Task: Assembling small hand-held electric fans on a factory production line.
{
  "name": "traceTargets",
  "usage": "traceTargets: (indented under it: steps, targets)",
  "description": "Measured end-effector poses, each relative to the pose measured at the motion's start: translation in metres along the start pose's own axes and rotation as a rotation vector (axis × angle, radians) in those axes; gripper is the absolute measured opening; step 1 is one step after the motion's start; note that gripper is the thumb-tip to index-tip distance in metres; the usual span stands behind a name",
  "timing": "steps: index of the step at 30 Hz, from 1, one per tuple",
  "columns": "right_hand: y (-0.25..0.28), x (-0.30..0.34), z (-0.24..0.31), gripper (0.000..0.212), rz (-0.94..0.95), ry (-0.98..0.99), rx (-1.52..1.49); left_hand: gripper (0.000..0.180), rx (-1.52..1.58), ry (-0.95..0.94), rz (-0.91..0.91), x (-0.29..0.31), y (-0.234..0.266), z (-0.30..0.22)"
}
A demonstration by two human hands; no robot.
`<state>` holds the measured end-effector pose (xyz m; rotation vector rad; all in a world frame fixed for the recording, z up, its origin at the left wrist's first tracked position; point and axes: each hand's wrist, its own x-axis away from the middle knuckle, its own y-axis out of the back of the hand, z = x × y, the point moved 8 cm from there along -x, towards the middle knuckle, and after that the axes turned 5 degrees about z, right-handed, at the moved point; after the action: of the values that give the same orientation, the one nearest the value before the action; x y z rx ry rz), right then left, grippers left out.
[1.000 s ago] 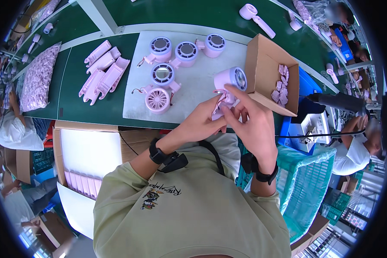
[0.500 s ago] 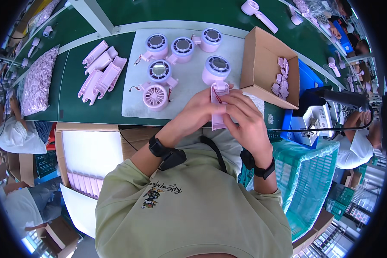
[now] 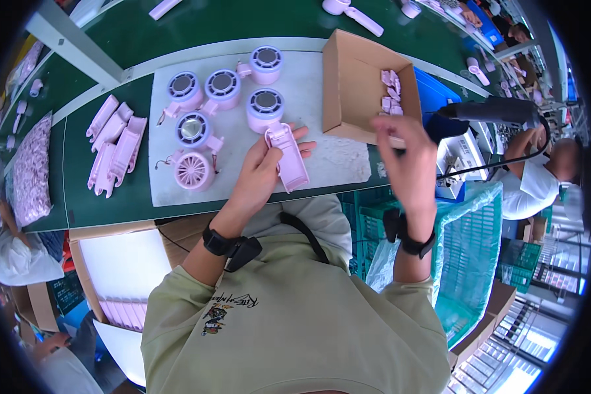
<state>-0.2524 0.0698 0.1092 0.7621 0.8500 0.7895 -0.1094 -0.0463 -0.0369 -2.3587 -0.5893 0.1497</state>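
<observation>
Handle (image 3: pixel 294 172) in L hand (image 3: pixel 257 172), nr mat (image 3: pixel 351 164) edge

the scene is bright, with cool, even light and only faint, soft shadows on the pale mat (image 3: pixel 345 161). glare whitens the window (image 3: pixel 538 345) at lower right, and the white sheet (image 3: pixel 128 262) is nearly washed out. the pink fan (image 3: pixel 281 139) looks fairly sharp. toward the black round rim, the desk (image 3: pixel 79 157) edge bends and the people at the sides turn stretched and soft.
</observation>
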Motion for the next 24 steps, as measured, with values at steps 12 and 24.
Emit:
traceTargets:
  steps: [12, 24]
  targets:
    - [-0.039, -0.03, -0.121, 0.02, 0.47, -0.19, 0.354, 0.045, -0.072, 0.145, 0.145, 0.002, -0.01, 0.008]
    - [-0.059, -0.022, -0.122, 0.02, 0.676, -0.285, -0.214, 0.043, -0.079, 0.126, 0.179, 0.001, -0.011, 0.01]
